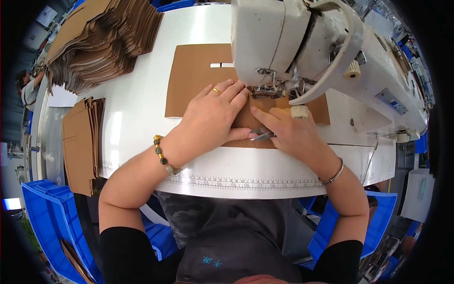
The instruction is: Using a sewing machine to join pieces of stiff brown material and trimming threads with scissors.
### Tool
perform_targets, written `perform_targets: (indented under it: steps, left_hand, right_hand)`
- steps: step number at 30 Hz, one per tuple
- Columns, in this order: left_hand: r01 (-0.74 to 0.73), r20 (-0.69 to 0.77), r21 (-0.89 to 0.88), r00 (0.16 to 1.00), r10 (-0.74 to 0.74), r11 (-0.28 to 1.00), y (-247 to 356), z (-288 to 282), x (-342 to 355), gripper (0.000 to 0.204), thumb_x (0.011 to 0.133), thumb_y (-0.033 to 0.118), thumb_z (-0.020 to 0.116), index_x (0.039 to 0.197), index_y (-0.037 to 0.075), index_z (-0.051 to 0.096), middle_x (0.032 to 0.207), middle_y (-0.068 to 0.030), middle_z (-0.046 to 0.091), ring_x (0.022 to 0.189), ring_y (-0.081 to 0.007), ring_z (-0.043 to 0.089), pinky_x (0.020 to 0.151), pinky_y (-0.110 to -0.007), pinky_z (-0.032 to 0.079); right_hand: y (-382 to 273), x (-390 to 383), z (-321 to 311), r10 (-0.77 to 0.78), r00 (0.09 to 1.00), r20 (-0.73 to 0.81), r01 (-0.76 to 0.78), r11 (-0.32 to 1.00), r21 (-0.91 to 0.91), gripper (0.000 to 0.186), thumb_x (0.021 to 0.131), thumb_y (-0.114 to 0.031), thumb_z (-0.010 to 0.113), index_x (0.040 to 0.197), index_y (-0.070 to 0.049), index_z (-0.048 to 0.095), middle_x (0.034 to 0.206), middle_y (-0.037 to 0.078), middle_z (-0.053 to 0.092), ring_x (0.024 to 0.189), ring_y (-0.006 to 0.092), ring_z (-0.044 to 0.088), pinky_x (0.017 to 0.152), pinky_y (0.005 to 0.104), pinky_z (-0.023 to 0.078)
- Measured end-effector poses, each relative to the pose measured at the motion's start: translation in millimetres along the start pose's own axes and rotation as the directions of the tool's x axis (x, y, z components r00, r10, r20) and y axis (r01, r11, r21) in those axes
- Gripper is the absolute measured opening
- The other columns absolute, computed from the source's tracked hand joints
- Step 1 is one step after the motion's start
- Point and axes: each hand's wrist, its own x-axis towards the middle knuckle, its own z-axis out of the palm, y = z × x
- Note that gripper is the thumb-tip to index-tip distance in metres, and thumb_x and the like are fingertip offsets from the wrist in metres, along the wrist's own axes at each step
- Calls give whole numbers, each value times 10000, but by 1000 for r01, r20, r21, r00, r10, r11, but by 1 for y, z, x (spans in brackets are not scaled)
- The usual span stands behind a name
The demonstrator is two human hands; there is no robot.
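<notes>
Two bare hands work at a white sewing machine point(265, 38), its foot just beyond the fingertips. The left hand point(210, 111) lies flat on a brown panel point(189, 90), fingers extended and close together, thumb spread wide toward the right hand point(293, 132). The right hand's index finger points forward and left onto the brown work below the foot, its other fingers curled about a pair of snips point(260, 135), whose metal blades reach leftward to the left thumb's tip. The panel lies under the left fingers and passes beneath the machine, showing again beyond the right fingers; a slot point(221, 65) opens in it ahead of the left fingertips. A narrower brown part extends between the hands toward the person; whether it is a separate piece cannot be told. A ring point(216, 90) circles one left finger. Well to the left of the left fingers, a tall stack point(99, 42) of brown pieces stands farther forward and a smaller bundle point(78, 142) nearer. Behind the fingers, a ruler point(236, 182) lines the near edge of the white table point(142, 99).
</notes>
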Motion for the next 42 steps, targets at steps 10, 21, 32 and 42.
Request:
perform_targets:
  steps: [10, 21, 32, 42]
  left_hand:
    - [-21, -71, -32, 997, 19, 999, -4, 7, -2, 834, 765, 591, 753, 1294, -37, 605, 1290, -166, 633, 1242, -361, 578, 1056, -436, 476]
    - [-30, -141, -14, 990, 28, 999, -6, 11, -3, 846, 794, 620, 726, 1343, -7, 585, 1338, -147, 619, 1284, -341, 564, 1083, -441, 455]
    - [-31, -129, 17, 991, 33, 999, -6, 12, -4, 840, 797, 627, 721, 1334, -5, 591, 1329, -141, 623, 1279, -340, 568, 1071, -432, 466]
    - [-38, -160, -31, 986, 33, 999, -8, 14, 2, 814, 808, 623, 719, 1299, -16, 603, 1282, -134, 639, 1230, -331, 587, 1069, -427, 462]
  right_hand:
    - [-3, -1, -1, 46, 997, 69, -47, 999, 15, 579, 798, -116, 724, 1367, -196, 654, 855, 13, 640, 697, 236, 650, 611, 376, 525]
    - [1, 2, 1, -33, 998, -48, 34, 999, 36, 478, 762, -116, 747, 1240, -140, 725, 783, 4, 648, 648, 221, 637, 523, 352, 499]
    - [0, 0, -4, 24, 995, 99, -31, 997, 68, 675, 734, -40, 716, 1390, -172, 627, 897, 66, 636, 793, 287, 658, 683, 392, 549]
    - [2, 4, -3, -3, 998, -65, 7, 998, 67, 440, 793, -158, 755, 1232, -141, 721, 785, 25, 617, 652, 247, 634, 564, 369, 513]
